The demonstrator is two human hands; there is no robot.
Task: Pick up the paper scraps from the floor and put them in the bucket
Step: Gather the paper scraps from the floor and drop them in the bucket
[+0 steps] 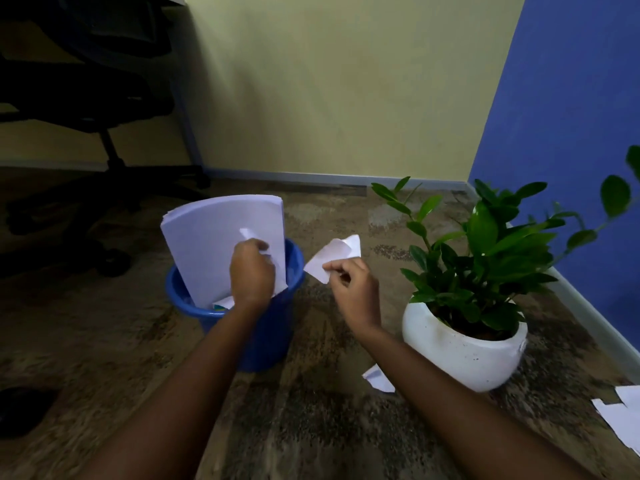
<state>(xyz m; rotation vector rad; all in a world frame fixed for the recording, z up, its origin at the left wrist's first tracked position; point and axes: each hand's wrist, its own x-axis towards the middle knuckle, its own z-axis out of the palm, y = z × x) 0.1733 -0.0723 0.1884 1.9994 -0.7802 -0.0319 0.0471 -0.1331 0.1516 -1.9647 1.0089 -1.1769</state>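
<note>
Forearms (187, 393) over mottled carpet (311, 427), blue bucket (270, 337), yellow wall (346, 81), blue wall (571, 98)

I held both arms stretched forward, left hand (251, 268) curled round a scrap (247, 233), right hand (349, 289) pinching a second scrap (334, 254).

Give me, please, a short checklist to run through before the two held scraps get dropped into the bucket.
1. Left hand grips a small scrap: ok.
2. Left hand above the blue bucket: ok.
3. Right hand pinches a larger scrap: ok.
4. Right hand above the bucket: not ok, beside it.
5. Room left beside the standing sheets: cannot tell.
6. Floor cleared: not ok, scraps lie by the white pot.
</note>
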